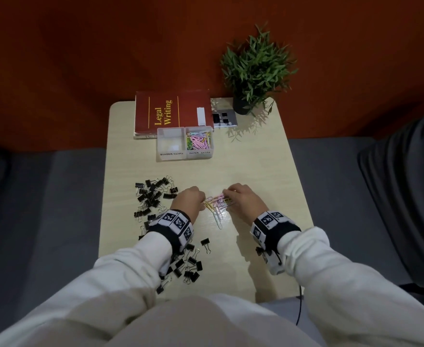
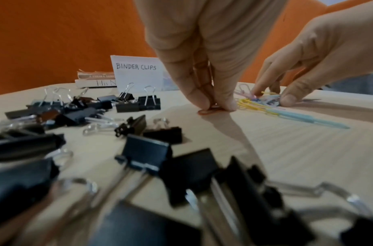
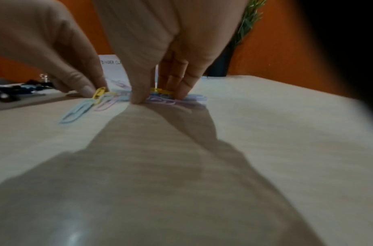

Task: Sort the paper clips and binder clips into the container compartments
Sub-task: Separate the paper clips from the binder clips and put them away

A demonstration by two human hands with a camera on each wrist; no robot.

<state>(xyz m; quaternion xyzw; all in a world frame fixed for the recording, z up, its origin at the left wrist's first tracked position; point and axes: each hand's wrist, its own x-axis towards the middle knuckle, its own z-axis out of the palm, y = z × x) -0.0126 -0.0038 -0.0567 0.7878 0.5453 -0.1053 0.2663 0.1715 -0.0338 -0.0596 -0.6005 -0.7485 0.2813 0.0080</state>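
While black binder clips [image 1: 155,204] litter the surface [image 1: 256,176] at my 8 to 10 o'clock, I see both hands pinching the pastel paper clips [image 1: 216,205] between them: left hand [image 1: 189,200], right hand [image 1: 243,197]. Only the head view shows the container [image 1: 184,144] at 12, its right compartment holding paper clips, left bare.

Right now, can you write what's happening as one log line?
left hand: fingertips by loose paper clips | right hand: gathering them | binder clips: unsorted on table | binder-clip compartment: empty
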